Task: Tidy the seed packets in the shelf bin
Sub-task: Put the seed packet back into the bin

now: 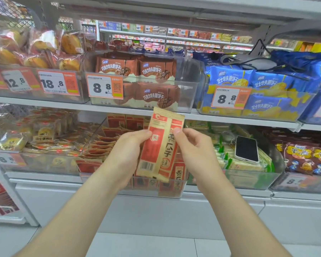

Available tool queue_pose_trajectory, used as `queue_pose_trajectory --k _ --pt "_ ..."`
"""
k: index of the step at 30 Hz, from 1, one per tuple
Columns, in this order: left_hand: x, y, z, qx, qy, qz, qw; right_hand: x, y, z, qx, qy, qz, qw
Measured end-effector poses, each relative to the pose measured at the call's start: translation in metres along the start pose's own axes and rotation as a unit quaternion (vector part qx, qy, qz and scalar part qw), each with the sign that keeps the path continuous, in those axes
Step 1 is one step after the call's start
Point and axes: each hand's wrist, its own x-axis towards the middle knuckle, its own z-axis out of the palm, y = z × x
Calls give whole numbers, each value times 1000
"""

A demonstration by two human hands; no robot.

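Observation:
Tan and red seed packets (161, 145) stand upright between my hands, a small stack held above the clear shelf bin (171, 191) on the lower shelf. My left hand (130, 153) grips the stack's left edge, thumb on the front. My right hand (195, 151) pinches the right edge near the top. More of the same packets (102, 143) lie piled loosely in the bin behind and to the left, and several stand at its front (177, 175).
A phone (246, 148) lies on green packets in the bin to the right. Above, clear bins hold brown biscuit packs (156, 84) and blue biscuit packs (263, 86). Cakes (17, 141) fill the lower left bin. The white shelf base (156, 216) runs below.

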Motion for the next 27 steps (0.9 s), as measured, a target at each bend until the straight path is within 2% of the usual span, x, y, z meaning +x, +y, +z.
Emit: queue_pose_trajectory --k 2,8,14,21,27 --pt "-3 -1 8 19 9 6 1000 -2 -3 -3 38 19 8 999" --pt "-5 -3 17 -23 44 43 998 -8 -9 -7 56 -32 83 994" --pt "-3 -5 18 -25 45 31 998 -8 -10 -6 39 -30 86 995" --pt "-2 -5 16 -87 115 73 987 -7 -7 -1 3 -3 43 999" --pt "-4 -11 15 91 118 182 972 -9 -6 1 -21 13 -22 999"
